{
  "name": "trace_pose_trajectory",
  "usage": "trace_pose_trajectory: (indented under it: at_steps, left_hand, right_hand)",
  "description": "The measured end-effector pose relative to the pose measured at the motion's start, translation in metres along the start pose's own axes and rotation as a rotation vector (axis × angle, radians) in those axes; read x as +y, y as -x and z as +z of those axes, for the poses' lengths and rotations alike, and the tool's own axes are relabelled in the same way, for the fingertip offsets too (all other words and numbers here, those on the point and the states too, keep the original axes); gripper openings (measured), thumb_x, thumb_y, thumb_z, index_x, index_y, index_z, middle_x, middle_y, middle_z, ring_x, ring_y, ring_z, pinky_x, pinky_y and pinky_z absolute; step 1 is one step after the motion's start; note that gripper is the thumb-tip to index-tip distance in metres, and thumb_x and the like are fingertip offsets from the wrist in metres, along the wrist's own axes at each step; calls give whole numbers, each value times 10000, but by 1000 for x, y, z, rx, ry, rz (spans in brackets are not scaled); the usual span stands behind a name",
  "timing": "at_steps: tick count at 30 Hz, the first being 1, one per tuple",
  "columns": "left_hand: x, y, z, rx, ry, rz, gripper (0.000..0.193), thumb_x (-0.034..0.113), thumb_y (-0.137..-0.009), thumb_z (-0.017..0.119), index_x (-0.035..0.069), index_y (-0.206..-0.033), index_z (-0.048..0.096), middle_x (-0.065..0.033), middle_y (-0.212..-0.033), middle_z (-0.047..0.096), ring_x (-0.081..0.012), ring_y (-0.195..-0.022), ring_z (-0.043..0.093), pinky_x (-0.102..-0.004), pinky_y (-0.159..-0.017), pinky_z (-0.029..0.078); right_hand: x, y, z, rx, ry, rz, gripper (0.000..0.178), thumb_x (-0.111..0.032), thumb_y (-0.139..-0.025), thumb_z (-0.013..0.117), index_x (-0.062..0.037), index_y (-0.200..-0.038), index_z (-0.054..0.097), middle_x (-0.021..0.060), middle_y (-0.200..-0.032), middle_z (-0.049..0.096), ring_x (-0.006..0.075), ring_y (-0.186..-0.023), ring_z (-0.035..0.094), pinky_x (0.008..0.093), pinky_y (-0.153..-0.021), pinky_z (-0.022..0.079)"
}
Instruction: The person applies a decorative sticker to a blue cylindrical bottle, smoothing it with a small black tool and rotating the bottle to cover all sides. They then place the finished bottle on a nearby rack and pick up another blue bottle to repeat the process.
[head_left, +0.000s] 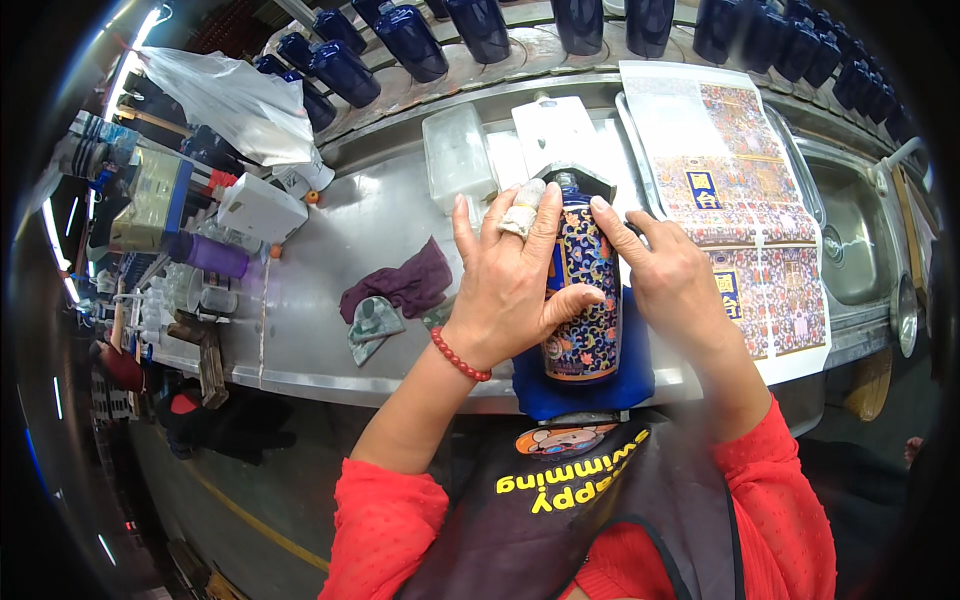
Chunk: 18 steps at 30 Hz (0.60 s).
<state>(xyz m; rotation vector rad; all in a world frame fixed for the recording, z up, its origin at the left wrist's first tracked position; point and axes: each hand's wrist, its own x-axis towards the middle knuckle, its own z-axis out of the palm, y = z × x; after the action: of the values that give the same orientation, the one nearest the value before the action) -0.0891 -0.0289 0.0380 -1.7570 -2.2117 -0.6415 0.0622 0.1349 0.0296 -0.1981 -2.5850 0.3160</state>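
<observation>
A dark blue bottle (590,340) lies with its neck pointing away from me, its body wrapped in a colourful floral decal. My left hand (505,265) rests on its left side, fingers spread and thumb stretched across the decal. A whitish wrap with a yellow band covers one of its fingers. At the upper right edge of the bottle, my right hand (675,275) presses its thumb against the decal while the other fingers curl in. Something dark shows between them, too hidden to name. Blue material (640,375) lies under the bottle, and a black angular support (598,186) stands behind its neck.
Printed decal sheets (790,235) lie to the right, beside a metal sink (850,250). A clear plastic tub (458,150) and a white card (555,135) sit behind my hands. A purple cloth (405,283) lies left. Rows of blue bottles (408,42) stand at the back.
</observation>
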Motion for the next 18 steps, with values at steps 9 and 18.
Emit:
trace_pose_trajectory:
  at_steps: [9, 18]
  left_hand:
    - [26, 11, -10, -66, -113, 51, 1003, 792, -859, 471, 22, -1501, 464, -225, -1433, 554, -433, -1430, 344, -727, -1139, 60]
    - [69, 62, -11, -162, -87, 103, 844, 632, -839, 675, 98, -1476, 526, -169, -1526, 491, -373, -1486, 322, -639, -1199, -37]
  right_hand:
    - [9, 17, 0, 56, -20, 27, 745, 64, -790, 583, -139, -1503, 502, 188, -1072, 647, 343, -903, 655, 434, -801, 551]
    - [14, 38, -4, 144, -218, 110, 655, 94, -837, 547, -54, -1473, 502, 203, -941, 644, 364, -839, 634, 442, -762, 523]
